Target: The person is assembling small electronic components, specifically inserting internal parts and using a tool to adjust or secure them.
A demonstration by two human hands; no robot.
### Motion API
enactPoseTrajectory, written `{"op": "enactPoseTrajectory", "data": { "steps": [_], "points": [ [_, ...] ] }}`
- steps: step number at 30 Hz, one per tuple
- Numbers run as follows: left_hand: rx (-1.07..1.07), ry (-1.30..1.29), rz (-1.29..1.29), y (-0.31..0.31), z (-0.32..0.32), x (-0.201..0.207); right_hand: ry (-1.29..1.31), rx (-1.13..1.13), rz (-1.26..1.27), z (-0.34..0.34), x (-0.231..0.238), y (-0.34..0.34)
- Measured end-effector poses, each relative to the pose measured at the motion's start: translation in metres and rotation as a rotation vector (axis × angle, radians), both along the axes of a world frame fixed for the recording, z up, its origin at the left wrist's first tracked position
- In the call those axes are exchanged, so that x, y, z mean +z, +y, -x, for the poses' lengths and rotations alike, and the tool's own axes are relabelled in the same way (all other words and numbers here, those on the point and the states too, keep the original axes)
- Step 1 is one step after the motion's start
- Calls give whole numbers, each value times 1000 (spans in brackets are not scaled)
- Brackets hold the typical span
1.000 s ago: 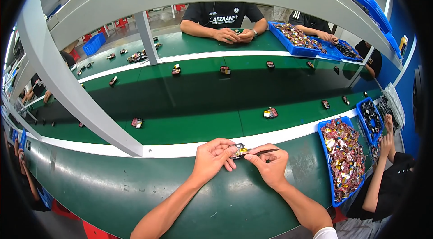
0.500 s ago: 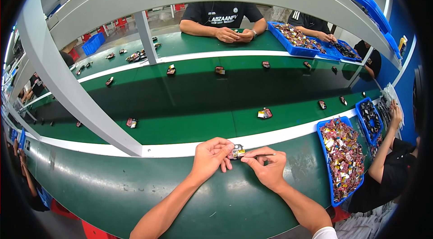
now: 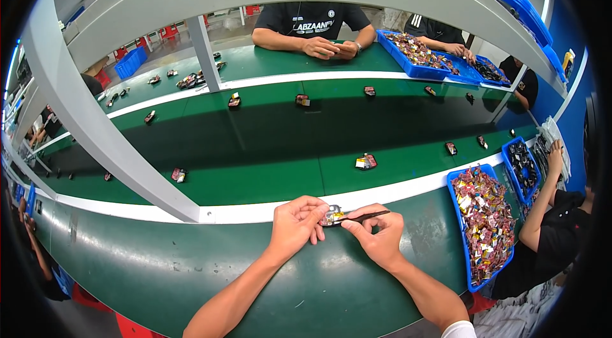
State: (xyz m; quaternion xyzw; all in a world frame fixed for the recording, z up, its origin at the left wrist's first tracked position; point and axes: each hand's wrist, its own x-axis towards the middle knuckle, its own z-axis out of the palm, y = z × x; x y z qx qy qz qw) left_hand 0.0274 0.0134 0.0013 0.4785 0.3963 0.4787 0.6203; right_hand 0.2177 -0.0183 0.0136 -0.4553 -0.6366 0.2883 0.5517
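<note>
My left hand [image 3: 293,228] pinches a small black-cased electronic unit [image 3: 332,213] between thumb and fingers, above the near green worktop. Pale, yellow and reddish parts show inside the casing. My right hand [image 3: 378,239] is closed on dark, slim tweezers [image 3: 371,215], held like a pen. Their tip meets the right side of the unit; exactly which part it touches is too small to tell. Both wrists are close to the bench, just this side of the white rail [image 3: 255,211].
Beyond the rail runs a green conveyor belt [image 3: 274,182] carrying spaced units, one of them [image 3: 366,161] ahead of my hands. A blue tray [image 3: 454,210] heaped with small circuit parts stands at right, near a co-worker's arm [image 3: 539,217]. A white post [image 3: 121,127] rises at left.
The units on the belt have shifted left. The tweezers have turned slightly in my right hand and look broader now. My left hand has barely moved.
</note>
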Motion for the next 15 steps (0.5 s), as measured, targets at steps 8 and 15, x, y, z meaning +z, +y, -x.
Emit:
{"op": "enactPoseTrajectory", "data": {
  "steps": [8,15],
  "points": [
    [23,1,5,-3,-3,4,-119,21,-145,0,-2,0],
    [28,47,-26,-4,-4,4,-173,11,-207,2,1,0]
  ]
}}
